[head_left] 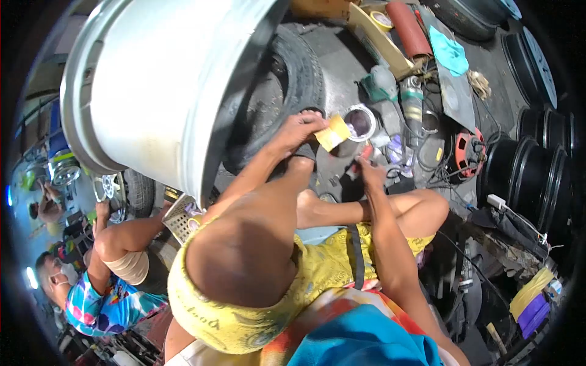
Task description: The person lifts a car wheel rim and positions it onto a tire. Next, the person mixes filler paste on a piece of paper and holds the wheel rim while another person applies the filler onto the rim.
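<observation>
My left hand (297, 132) pinches a flat yellow sheet (333, 133), possibly sandpaper, by its left edge, beside an open round can (360, 122) with greyish contents. Closed around a small red-handled tool (365, 152) is my right hand (372, 173), just below the can; the tool's working end is too unclear to name. A large silver wheel rim (152, 91) stands close on the left, and a black tyre (299, 67) lies on the floor behind my left hand.
Green-and-grey power tools (412, 104), a red-orange round machine (469, 154) and tangled cables lie to the right. A cardboard box (381, 43) holds a tape roll and red cylinder. Black rims (519, 177) line the far right. Another person (116, 299) works at left.
</observation>
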Demonstrator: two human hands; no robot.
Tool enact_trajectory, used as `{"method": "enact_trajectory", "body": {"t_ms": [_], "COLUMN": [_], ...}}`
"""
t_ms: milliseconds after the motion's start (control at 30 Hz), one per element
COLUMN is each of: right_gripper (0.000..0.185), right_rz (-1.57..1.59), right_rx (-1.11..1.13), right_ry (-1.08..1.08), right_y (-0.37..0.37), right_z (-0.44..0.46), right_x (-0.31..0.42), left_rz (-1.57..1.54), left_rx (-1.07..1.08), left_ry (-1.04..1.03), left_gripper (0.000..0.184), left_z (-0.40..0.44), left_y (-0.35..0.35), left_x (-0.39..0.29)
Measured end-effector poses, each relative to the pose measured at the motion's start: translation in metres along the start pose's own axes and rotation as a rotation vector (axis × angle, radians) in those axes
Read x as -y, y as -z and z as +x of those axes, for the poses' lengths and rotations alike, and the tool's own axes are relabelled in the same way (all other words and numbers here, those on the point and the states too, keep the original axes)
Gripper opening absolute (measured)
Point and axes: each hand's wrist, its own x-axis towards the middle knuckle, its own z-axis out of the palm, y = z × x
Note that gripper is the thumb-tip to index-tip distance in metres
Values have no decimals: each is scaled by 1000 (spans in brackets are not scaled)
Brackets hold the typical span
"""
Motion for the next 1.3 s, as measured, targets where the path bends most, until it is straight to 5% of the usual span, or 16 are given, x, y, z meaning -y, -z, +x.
{"method": "enact_trajectory", "body": {"t_ms": [133,400,500,600,733,867,1000,1300], "right_gripper": [33,25,26,26,32,25,13,11], "right_rz": [214,346,434,416,150,-99,-175,-75], "right_rx": [17,371,524,556,187,151,120,46], "right_ry": [125,568,702,708,952,929,1178,1169], "right_y": [60,103,118,139,162,192,194,184], "right_z": [-52,-93,-103,-124,-128,-148,-152,-160], "right_x": [61,143,161,178,180,198,210,212], "left_rz": [492,353,431,490,656,846,907,1069], "left_rx": [193,504,391,370,327,258,247,204], "left_ry": [99,102,-271,-434,-624,-830,-940,-1072], "left_gripper": [31,33,33,25,18,15,7,12], "left_z": [-1,-23,-41,-65,-81,-85,-88,-85], "left_y": [-14,-77,-81,-88,-91,-96,-100,-97], "left_x": [-19,-87,-104,-119,-127,-130,-132,-131]}}
